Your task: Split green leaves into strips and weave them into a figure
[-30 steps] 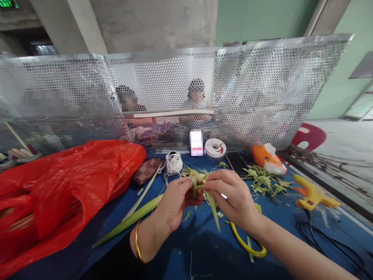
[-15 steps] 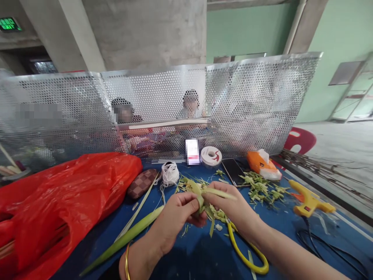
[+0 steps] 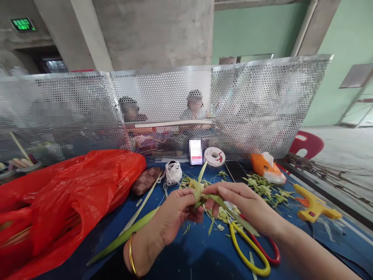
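Observation:
My left hand point(image 3: 179, 210), with a gold bangle at the wrist, pinches a folded piece of green leaf point(image 3: 198, 192) over the middle of the blue table. One pale leaf strip points upward from it. My right hand point(image 3: 239, 198) is at the right side of the piece, its fingers closed on a leaf strip point(image 3: 217, 200) that runs down under the palm. Scissors point(image 3: 250, 251) with one yellow and one red handle lie below my right hand. Leaf scraps point(image 3: 224, 216) are scattered beneath the hands. A long green leaf point(image 3: 128, 237) passes under my left forearm.
Left stands a red plastic bag point(image 3: 70, 198). Behind the hands are a checkered pouch point(image 3: 147, 181), white string point(image 3: 173, 173), a ribbon spool point(image 3: 214, 156) and a dark phone point(image 3: 235, 171). A yellow glue gun point(image 3: 316, 208) lies right. People sit beyond a perforated metal screen point(image 3: 163, 93).
My right hand has opened out somewhat and brought a strip down to the right. Another strip now stands upright from the piece. The red scissor handle has come into sight. The view has shifted slightly left.

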